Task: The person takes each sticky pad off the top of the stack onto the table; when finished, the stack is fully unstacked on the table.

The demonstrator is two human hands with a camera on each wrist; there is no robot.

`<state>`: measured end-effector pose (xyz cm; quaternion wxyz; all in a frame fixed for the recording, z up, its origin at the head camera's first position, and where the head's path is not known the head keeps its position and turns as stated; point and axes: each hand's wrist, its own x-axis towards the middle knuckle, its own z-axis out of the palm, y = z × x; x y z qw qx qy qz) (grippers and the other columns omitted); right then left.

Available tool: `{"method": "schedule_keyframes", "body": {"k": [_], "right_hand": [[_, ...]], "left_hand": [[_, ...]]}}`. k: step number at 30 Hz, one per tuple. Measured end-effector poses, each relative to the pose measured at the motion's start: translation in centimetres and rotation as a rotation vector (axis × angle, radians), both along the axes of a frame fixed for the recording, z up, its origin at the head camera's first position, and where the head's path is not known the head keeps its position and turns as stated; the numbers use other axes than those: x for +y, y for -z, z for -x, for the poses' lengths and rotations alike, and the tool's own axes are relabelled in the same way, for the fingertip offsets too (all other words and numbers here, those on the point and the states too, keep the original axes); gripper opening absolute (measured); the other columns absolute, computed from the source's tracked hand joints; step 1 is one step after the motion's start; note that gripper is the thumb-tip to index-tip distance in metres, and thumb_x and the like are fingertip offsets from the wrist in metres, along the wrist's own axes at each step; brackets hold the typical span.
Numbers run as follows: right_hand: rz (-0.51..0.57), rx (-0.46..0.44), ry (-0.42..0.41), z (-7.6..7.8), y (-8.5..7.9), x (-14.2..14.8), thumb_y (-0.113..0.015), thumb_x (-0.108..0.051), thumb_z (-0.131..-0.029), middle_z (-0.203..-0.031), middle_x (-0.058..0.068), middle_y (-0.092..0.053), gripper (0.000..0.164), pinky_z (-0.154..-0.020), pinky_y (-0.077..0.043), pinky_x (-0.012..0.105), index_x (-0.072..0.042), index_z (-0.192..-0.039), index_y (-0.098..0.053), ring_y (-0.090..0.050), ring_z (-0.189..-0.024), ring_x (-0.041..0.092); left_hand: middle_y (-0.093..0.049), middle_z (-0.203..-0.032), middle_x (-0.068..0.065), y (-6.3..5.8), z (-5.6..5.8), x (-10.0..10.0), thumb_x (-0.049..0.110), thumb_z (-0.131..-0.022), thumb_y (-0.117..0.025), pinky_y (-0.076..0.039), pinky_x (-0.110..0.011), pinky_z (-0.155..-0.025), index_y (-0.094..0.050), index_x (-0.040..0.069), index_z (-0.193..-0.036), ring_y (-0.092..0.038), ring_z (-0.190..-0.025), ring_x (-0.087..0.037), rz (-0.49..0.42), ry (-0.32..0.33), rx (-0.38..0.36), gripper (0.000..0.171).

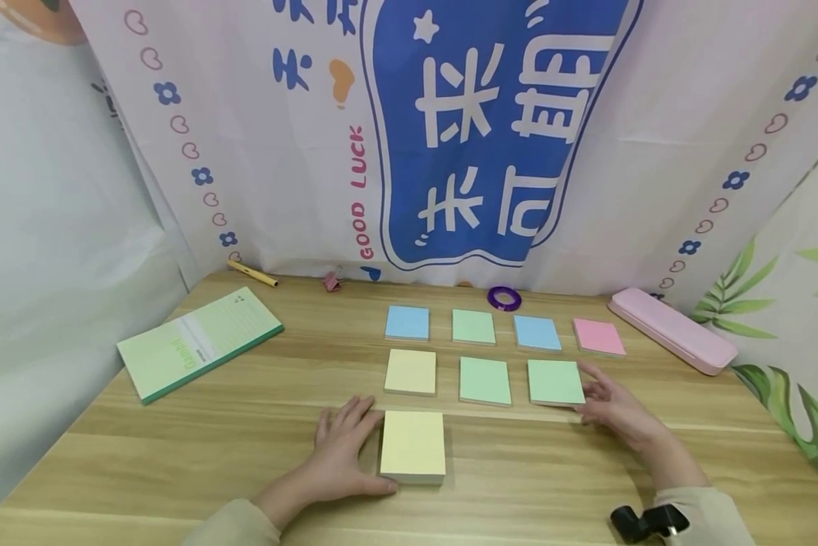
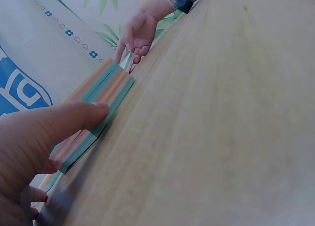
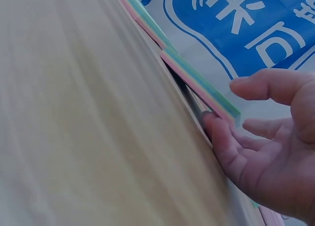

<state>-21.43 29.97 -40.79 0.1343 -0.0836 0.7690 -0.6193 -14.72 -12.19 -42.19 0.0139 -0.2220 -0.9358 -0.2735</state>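
Observation:
A thick yellow-topped sticky-note block (image 1: pixel 412 444), its sides striped in several colours in the left wrist view, sits near the table's middle. My left hand (image 1: pixel 343 455) holds it from the left, thumb at the front corner and forefinger by the back corner. At the right end of the middle row lies a thin green sticky-note pad (image 1: pixel 555 381). My right hand (image 1: pixel 616 413) touches its right edge. In the right wrist view one digit is under the pad's slightly raised corner, while another finger (image 3: pixel 261 84) stands apart above it.
Beside the green pad lie another green pad (image 1: pixel 485 381) and a yellow pad (image 1: pixel 411 371). Behind them is a row with blue (image 1: pixel 407 323), green and pink pads. Around these are a notepad (image 1: pixel 200 341), pen (image 1: pixel 253 273), clip (image 1: pixel 332 280), purple tape (image 1: pixel 504 298) and pink case (image 1: pixel 675 330).

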Motion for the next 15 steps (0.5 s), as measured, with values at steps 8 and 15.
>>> {"method": "schedule_keyframes", "body": {"k": [8,15], "right_hand": [[-0.133,0.091,-0.009,-0.4,-0.8,0.8,-0.056,-0.005,-0.081,-0.123,0.036,-0.028,0.070,-0.075,-0.044,0.030,0.005,-0.134,-0.011,-0.039,-0.106,0.039],[-0.114,0.183,-0.029,-0.4,-2.8,0.9,-0.055,-0.006,-0.083,-0.124,0.034,-0.029,0.068,-0.077,-0.043,0.027,0.006,-0.133,-0.011,-0.043,-0.104,0.034]], "left_hand": [[-0.027,-0.135,-0.015,0.0,0.0,0.1,0.064,-0.054,-0.066,0.005,-0.058,-0.091,-0.042,0.013,-0.123,-0.013,-0.124,-0.034,0.000,0.001,0.001,0.089],[-0.026,-0.135,-0.016,-0.2,0.0,0.2,0.061,-0.055,-0.067,0.005,-0.059,-0.090,-0.042,0.013,-0.124,-0.012,-0.124,-0.035,-0.013,0.008,-0.011,0.088]]}}
